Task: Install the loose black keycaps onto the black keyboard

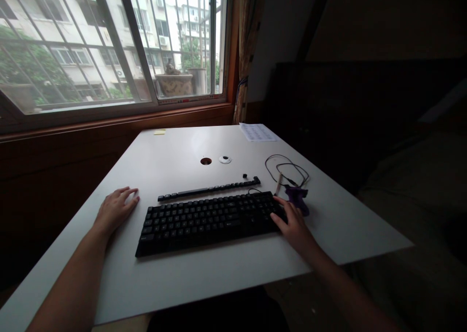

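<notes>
A black keyboard point(204, 220) lies on the white table in front of me, its bottom edge slightly tilted across the view. Over its right end rests my right hand point(292, 220), fingers stretched out and touching the number-pad side. My left hand point(116, 208) lies on the table left of the keyboard, apart from it, with fingers extended. Beyond the keyboard, a row of loose black keycaps point(209, 191) is lined up, and one single keycap point(244, 176) sits farther back. A purple cloth point(297, 196) lies just past my right hand, beside a thin pale stick-like tool point(278, 182).
A coiled black cable point(288, 164) lies at the right of the white table point(175, 152). At the back are a printed sheet point(258, 132) and yellow sticky notes point(159, 132). A round cable hole point(206, 161) stands beside its white cover point(225, 160).
</notes>
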Motion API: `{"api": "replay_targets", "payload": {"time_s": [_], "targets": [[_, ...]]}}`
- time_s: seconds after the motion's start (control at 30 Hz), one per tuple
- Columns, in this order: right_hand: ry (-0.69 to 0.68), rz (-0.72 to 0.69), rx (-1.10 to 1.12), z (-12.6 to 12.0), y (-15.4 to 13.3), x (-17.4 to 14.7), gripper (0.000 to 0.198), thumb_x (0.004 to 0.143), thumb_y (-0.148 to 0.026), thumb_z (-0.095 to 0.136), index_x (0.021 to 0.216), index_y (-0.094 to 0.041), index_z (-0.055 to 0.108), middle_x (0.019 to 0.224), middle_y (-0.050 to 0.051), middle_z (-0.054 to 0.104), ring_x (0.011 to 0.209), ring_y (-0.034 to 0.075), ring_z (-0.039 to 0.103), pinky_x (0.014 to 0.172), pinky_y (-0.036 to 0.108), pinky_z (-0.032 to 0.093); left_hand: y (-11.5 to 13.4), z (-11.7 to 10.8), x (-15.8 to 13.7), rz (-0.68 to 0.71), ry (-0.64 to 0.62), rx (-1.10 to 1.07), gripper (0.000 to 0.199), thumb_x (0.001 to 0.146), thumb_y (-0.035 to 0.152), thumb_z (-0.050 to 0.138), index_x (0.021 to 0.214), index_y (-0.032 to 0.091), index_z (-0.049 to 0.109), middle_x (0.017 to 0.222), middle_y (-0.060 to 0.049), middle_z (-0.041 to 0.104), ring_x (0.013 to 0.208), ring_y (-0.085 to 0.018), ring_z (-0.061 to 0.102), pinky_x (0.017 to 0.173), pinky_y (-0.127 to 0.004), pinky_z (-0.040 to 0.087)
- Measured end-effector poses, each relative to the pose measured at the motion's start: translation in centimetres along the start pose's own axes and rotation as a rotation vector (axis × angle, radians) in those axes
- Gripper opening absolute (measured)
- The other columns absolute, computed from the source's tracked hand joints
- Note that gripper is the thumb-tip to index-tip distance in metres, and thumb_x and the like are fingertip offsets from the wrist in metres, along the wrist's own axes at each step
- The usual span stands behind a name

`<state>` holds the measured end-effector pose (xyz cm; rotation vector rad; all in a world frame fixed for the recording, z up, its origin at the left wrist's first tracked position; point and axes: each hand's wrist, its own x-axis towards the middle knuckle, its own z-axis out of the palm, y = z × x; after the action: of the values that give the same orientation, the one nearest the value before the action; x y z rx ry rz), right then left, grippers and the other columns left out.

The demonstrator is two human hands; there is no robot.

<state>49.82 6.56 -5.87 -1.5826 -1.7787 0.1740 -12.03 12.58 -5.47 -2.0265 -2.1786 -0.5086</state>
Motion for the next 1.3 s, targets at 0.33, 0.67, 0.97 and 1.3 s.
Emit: {"api": "replay_targets", "payload": {"time_s": [0.33,0.67,0.97,1.3], "targets": [[0.005,0.054,0.090,-0.18,-0.06,0.01,0.047,0.099,-0.042,0.051,0.144,-0.029,0.052,0.136,0.011,0.061,0.123,0.031,0.060,0.108,0.057,0.051,-0.24,0.29,0.01,0.003,0.010,0.006,0.063,0.096,0.062,0.039,0.136,0.025,0.069,0.145,-0.012,0.063,0.135,-0.034,0.057,0.118,-0.050,0.042],[0.034,0.017,0.150,-0.07,0.09,-0.14,0.049,0.098,-0.040,0.055,0.145,-0.030,0.050,0.142,0.012,0.056,0.122,0.032,0.059,0.107,0.059,0.053,-0.29,0.29,0.08,0.012,0.007,0.015,0.063,0.095,0.062,0.038,0.135,0.025,0.069,0.146,-0.011,0.063,0.135,-0.033,0.058,0.118,-0.049,0.042],[0.024,0.004,0.130,-0.13,-0.13,-0.10,0.048,0.099,-0.039,0.053,0.145,-0.029,0.049,0.142,0.013,0.054,0.126,0.033,0.058,0.111,0.060,0.049,-0.24,0.19,0.13,0.013,0.006,0.016,0.064,0.095,0.062,0.038,0.135,0.023,0.070,0.144,-0.013,0.063,0.134,-0.034,0.058,0.118,-0.050,0.042],[0.036,0.021,0.148,-0.04,-0.29,-0.17,0.045,0.101,-0.037,0.048,0.145,-0.029,0.048,0.142,0.013,0.053,0.124,0.031,0.059,0.110,0.057,0.051,-0.38,0.28,0.11,0.015,-0.008,0.020,0.065,0.096,0.062,0.036,0.136,0.024,0.068,0.147,-0.013,0.061,0.137,-0.033,0.056,0.119,-0.050,0.040]]}}
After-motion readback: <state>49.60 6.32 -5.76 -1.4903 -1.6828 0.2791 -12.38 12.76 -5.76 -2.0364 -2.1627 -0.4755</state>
